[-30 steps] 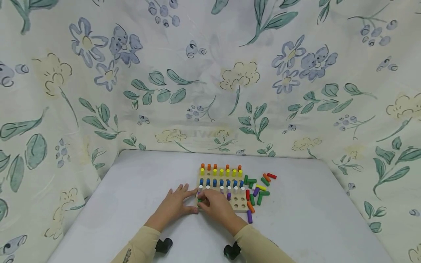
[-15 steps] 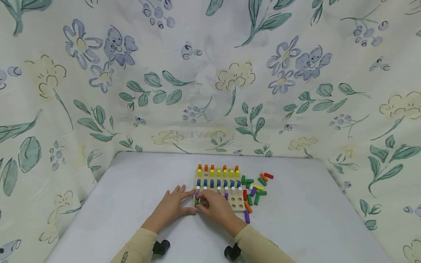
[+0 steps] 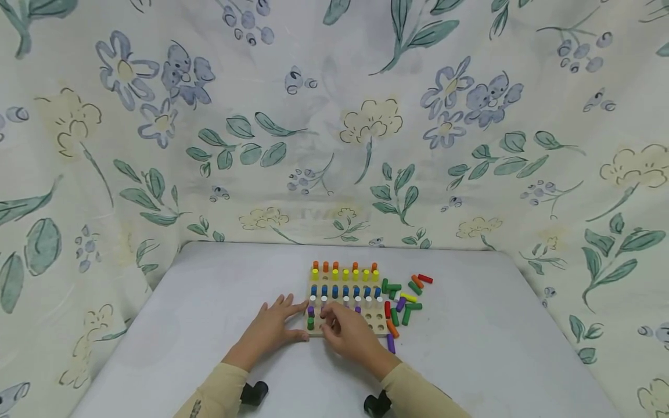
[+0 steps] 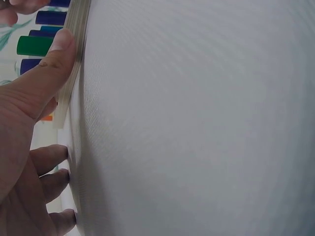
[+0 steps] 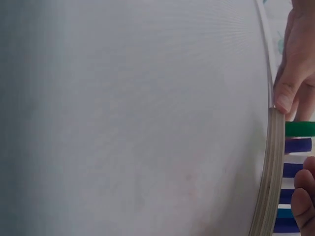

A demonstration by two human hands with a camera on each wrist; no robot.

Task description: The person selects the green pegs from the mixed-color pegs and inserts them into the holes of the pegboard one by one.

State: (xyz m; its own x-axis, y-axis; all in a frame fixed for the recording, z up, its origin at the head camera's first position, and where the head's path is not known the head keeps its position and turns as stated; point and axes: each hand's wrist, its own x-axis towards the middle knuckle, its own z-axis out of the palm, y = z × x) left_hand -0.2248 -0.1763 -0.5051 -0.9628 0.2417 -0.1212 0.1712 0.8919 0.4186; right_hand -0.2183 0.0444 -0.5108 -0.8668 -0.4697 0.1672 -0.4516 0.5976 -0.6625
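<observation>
A wooden pegboard (image 3: 374, 321) holds rows of orange, yellow, blue, white and purple pegs. One green peg (image 3: 310, 323) stands upright in the front left corner, just before a purple peg (image 3: 310, 311). My left hand (image 3: 273, 326) is spread at that corner; in the left wrist view its thumb (image 4: 62, 42) touches the board's edge, the other fingertips on the table. Over the board's front part, my right hand (image 3: 352, 335) has thumb and index finger apart, with no peg visible between them. It hides part of the purple row and the front holes.
Right of the board lie several loose pegs: green ones (image 3: 406, 315), an orange one (image 3: 392, 328), a purple one (image 3: 391, 343), also red, yellow and white. Black devices (image 3: 255, 393) sit at both wrists. A floral cloth (image 3: 334, 116) hangs behind the white table (image 3: 496, 348).
My right hand has let go of the green peg, which now stands in the corner hole, and has moved slightly right. My left hand stays at the board. The head view has shifted a little.
</observation>
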